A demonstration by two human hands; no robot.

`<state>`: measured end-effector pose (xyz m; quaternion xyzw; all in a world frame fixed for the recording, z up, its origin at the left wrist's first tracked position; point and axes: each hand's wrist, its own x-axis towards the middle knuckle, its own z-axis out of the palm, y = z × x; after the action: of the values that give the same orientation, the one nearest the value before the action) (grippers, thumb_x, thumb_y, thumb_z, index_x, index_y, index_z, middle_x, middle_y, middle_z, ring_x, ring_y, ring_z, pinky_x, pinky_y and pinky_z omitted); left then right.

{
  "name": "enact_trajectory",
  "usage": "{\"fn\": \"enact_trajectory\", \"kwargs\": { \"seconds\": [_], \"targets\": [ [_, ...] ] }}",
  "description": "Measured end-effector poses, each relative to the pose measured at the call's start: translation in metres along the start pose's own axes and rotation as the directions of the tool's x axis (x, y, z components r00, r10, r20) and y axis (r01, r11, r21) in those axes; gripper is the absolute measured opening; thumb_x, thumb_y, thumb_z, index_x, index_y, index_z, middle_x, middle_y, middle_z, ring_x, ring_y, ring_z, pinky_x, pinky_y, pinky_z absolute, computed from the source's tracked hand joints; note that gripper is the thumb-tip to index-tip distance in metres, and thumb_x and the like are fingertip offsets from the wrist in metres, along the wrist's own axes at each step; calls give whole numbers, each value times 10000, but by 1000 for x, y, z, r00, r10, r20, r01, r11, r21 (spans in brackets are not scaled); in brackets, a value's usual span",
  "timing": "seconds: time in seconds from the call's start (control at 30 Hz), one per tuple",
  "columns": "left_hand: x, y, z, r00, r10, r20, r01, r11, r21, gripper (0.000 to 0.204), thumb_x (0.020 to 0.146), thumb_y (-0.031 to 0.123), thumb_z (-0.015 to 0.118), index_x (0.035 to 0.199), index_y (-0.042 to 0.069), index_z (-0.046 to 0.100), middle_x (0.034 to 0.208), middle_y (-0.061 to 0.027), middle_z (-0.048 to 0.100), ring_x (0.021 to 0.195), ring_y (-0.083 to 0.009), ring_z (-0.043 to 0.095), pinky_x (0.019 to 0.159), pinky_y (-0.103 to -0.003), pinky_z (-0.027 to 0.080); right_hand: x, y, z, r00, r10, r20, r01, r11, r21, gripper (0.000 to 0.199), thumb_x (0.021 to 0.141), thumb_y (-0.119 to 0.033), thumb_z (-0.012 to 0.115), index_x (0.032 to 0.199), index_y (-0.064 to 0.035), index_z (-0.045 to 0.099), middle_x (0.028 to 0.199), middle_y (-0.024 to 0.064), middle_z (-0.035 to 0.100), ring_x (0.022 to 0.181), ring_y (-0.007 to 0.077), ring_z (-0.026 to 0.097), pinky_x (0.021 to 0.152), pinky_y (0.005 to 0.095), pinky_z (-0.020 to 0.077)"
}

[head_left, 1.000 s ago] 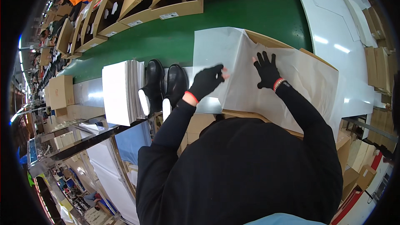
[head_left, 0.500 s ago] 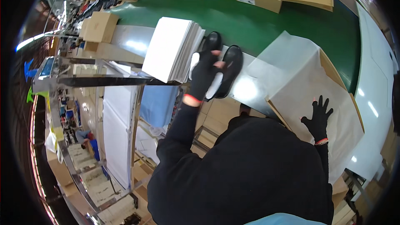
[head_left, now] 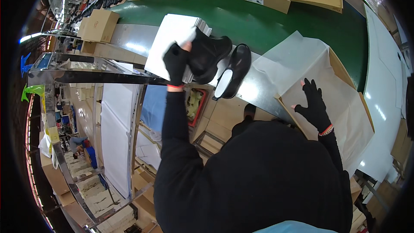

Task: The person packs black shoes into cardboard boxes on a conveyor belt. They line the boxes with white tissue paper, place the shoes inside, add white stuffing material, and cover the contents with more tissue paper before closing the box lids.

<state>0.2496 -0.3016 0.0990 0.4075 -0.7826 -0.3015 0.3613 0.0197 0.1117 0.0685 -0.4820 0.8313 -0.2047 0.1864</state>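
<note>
My left hand [head_left: 176,64], in a black fingerless glove, grips a black shoe [head_left: 209,56] near its opening. That shoe is raised and tilted beside a stack of white paper sheets [head_left: 169,39], and its underside is hidden. Just to its right, the other black shoe [head_left: 239,67] with a white insole rests on the metal table edge. My right hand [head_left: 314,105], gloved alike, has its fingers spread above the translucent wrapping paper [head_left: 340,125]. This paper lines an open cardboard box [head_left: 340,71] and spills over its left side.
A green conveyor belt [head_left: 267,30] runs behind the metal ledge [head_left: 133,39]. Open shoe boxes [head_left: 267,0] line its far side. A closed carton [head_left: 99,26] stands at the left, near a metal frame [head_left: 103,77]. At the right is a white panel [head_left: 381,90].
My left hand has lifted one shoe off the table and moved it left toward the paper stack. My right hand has shifted up and left over the wrapping paper, fingers still spread.
</note>
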Motion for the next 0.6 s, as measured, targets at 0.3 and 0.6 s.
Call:
{"fn": "enact_trajectory", "kwargs": {
  "seconds": [0.3,0.6],
  "targets": [
    [4,172,50,747,184,639,309,754,-579,311,898,298,590,942,1,671,865,6,644,820,-89,581,782,-242,443,36,-38,-66,985,-172,22,79,560,824,690,868,-286,677,1425,-16,372,1341,148,510,1243,238,482,988,312,413],
    [-85,135,179,563,320,762,-99,941,-323,517,960,451,487,1240,26,576,997,-117,686,739,-190,634,689,-299,472,-34,34,-43,871,445,207,-150,-159,976,511,892,-339,630,1223,45,559,1103,112,646,976,179,621,889,298,490]
  ]
}}
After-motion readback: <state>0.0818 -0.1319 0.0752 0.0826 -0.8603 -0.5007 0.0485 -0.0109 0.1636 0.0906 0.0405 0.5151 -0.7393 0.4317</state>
